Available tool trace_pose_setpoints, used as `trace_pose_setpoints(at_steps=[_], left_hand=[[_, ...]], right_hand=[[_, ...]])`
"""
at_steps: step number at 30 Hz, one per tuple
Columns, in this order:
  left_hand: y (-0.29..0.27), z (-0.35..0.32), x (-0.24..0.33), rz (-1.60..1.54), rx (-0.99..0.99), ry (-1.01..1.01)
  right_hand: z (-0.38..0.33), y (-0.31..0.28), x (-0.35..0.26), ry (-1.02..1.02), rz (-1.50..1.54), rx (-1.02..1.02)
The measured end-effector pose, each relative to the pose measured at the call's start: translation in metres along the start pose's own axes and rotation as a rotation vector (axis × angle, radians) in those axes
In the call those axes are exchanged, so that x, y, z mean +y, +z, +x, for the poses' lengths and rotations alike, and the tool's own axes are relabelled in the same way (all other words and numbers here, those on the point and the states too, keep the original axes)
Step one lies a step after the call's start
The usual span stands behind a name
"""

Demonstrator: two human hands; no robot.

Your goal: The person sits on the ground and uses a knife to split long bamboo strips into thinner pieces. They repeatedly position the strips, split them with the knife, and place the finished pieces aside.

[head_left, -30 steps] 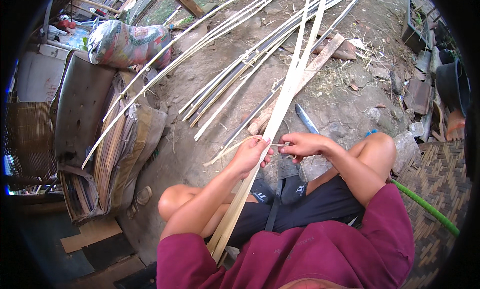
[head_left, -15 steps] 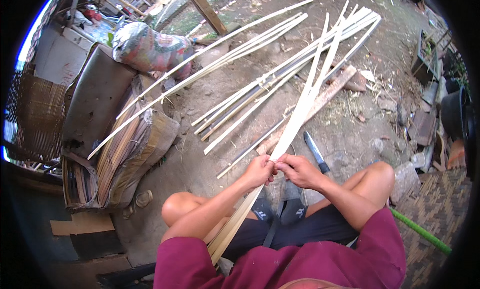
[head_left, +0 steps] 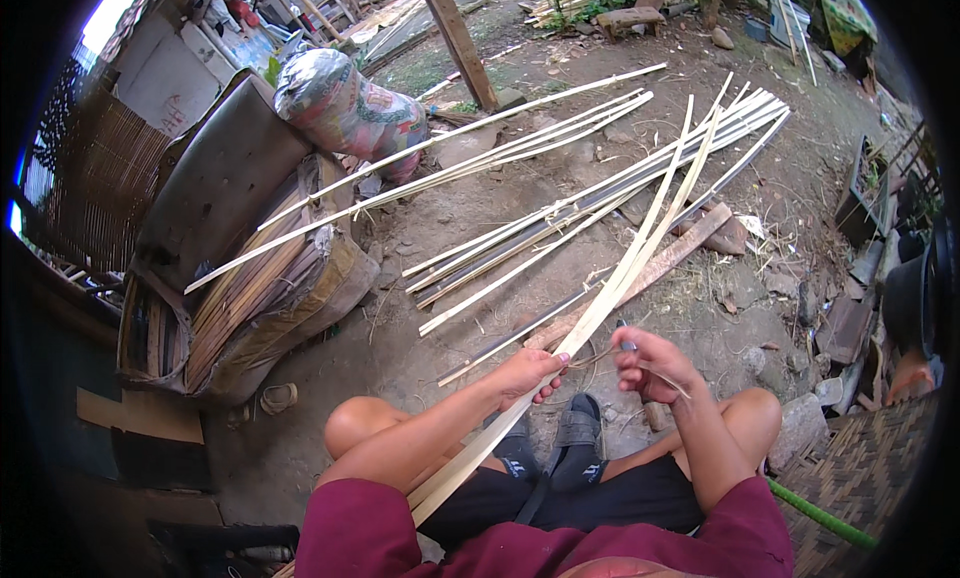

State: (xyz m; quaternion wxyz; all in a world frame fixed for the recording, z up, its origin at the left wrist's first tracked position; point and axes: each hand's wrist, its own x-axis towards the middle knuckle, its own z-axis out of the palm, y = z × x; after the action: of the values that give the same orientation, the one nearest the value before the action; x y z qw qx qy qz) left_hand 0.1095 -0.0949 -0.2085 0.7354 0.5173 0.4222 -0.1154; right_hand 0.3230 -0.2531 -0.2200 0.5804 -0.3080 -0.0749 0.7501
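I sit on the dirt ground with my knees spread. My left hand (head_left: 530,371) is closed around a few long pale bamboo strips (head_left: 640,258), which run from beside my left arm up and away to the right. My right hand (head_left: 652,363) is a short way to the right of it, pinching a thin curled bamboo sliver (head_left: 592,357) that runs back toward the strips. A dark blade tip (head_left: 623,330) shows just above my right hand; I cannot tell whether the hand holds it.
Several long bamboo slats (head_left: 560,218) and a wooden plank (head_left: 690,248) lie on the ground ahead. At left are a bundle of strips in a worn container (head_left: 270,298), a patterned stuffed sack (head_left: 340,113) and a post (head_left: 455,38). Stones (head_left: 800,428) and a green hose (head_left: 820,513) are at right.
My hands were together on the strips half a second ago; now my right hand has drawn off to the right with the thin sliver. The view has shifted slightly.
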Motion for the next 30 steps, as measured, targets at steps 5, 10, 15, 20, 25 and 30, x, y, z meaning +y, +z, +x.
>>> trace_pose_setpoints(at_steps=[5,10,15,20,25,30], left_hand=[[-0.004,0.008,-0.009,0.063,0.047,-0.008],[0.005,0.009,-0.015,0.01,0.07,-0.023],[-0.004,0.015,-0.025,-0.021,-0.058,-0.01],[0.0,0.011,-0.015,-0.023,0.008,-0.037],[-0.002,0.008,-0.01,0.005,0.032,-0.044],[0.001,0.009,-0.012,0.062,0.012,0.003]], right_hand=[[-0.01,0.005,-0.024,-0.678,0.208,0.24],[0.003,0.021,0.029,-0.889,-0.736,0.215],[0.009,0.051,0.068,-0.934,-1.695,0.19],[0.01,0.035,0.071,-0.537,-1.668,0.362],[0.001,0.039,0.048,-0.323,-1.714,0.389],[-0.004,0.05,0.038,-0.58,-1.612,0.412]])
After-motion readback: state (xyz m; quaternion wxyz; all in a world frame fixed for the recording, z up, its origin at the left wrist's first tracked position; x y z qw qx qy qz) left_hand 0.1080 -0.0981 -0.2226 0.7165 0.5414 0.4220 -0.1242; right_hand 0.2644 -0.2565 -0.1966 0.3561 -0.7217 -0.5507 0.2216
